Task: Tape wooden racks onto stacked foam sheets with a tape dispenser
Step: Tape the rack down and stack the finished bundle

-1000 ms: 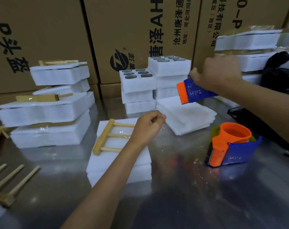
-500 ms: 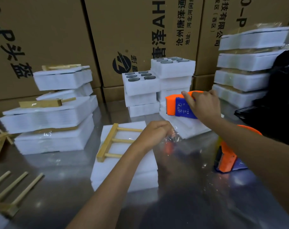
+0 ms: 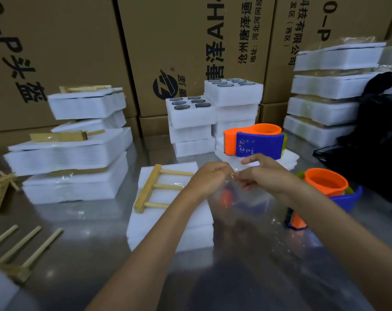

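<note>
Half a second ago the right hand held the tape dispenser (image 3: pixel 255 141) up over the loose foam; now that dispenser lies on the low pile of foam sheets (image 3: pixel 290 158) behind the hands, and the right hand (image 3: pixel 261 173) has come in to meet the left.

Cardboard boxes (image 3: pixel 62 52) wall off the back, with taped foam bundles (image 3: pixel 325 90) stacked to the right and others (image 3: pixel 74 153) to the left. The shiny metal surface (image 3: pixel 246 277) carries the working stack of foam sheets (image 3: pixel 168 227) in the middle, and the wooden rack (image 3: pixel 157 189) lies flat on its top, towards the far left corner. A second dispenser (image 3: pixel 325 196) stands near the right forearm. Spare racks (image 3: pixel 15 250) lie at the left edge.

Both hands are close together just beyond the stack's right edge, the left hand (image 3: pixel 209 178) and the right each seeming to pinch the clear strip of tape (image 3: pixel 234 176) between fingertips; blur hides the exact grip.

To do this step well, the strip probably wants keeping taut and untwisted, sticky side down, then laying across the rack's rungs and pressing down over the stack's edges. Slack tape may fold onto itself.
</note>
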Action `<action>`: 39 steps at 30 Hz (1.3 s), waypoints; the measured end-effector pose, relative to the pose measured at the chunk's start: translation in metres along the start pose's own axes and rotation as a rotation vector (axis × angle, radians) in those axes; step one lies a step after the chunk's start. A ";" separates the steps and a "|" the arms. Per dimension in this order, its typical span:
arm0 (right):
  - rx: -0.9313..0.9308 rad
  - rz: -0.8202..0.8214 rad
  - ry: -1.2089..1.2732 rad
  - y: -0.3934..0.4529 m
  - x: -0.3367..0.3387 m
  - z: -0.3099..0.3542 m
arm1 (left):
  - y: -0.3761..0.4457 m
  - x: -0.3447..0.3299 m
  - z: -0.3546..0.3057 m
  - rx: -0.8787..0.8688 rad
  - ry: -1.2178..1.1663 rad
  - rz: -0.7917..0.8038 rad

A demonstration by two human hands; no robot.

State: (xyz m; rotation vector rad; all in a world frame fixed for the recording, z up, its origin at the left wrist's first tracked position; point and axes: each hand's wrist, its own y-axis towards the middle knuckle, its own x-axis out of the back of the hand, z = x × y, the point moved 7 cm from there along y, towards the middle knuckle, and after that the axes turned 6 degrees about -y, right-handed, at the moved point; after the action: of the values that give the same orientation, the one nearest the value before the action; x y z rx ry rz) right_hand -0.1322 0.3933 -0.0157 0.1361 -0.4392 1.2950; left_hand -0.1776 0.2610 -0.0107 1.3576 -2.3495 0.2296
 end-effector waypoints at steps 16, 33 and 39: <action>0.234 -0.105 -0.401 -0.011 -0.089 -0.026 | -0.065 0.146 0.038 0.005 -0.039 -0.661; 0.080 -0.110 0.300 -0.041 -0.108 -0.035 | -0.106 0.105 0.110 0.245 -0.651 -0.354; 0.294 0.043 0.469 -0.043 -0.120 -0.007 | -0.120 0.113 0.068 0.012 -0.742 -0.400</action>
State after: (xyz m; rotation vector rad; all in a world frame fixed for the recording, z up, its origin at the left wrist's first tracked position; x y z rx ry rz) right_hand -0.1139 0.2761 -0.0620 0.0650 0.1505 1.3790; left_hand -0.1427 0.0876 -0.0311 2.1502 -2.5208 -0.4553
